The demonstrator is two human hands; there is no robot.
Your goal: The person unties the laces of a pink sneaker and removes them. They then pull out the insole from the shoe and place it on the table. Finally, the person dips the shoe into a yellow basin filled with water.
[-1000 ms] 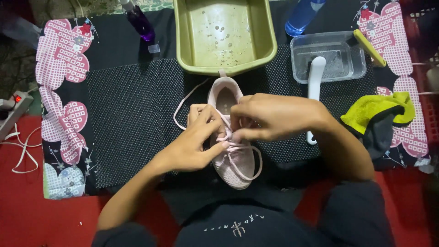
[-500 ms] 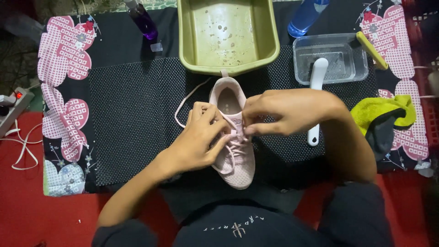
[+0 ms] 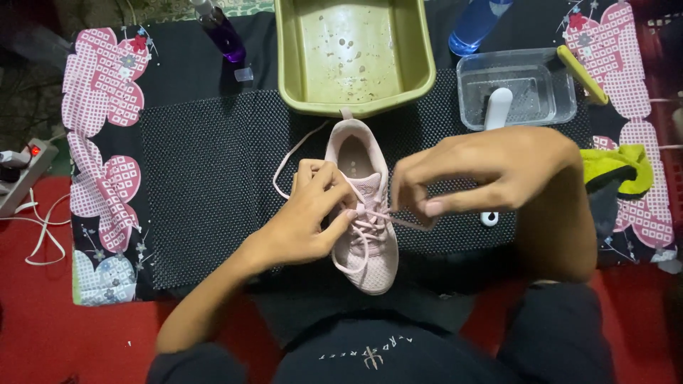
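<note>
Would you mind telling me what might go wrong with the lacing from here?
The right hand pulls the lace sideways; the shoe, steadied only by the left hand, could twist. The loose lace end might slip out of an eyelet. The right forearm is close to the brush in the clear tub and might knock it.

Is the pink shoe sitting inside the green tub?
No, the pink shoe lies on the black mat, just in front of the green tub.
</note>
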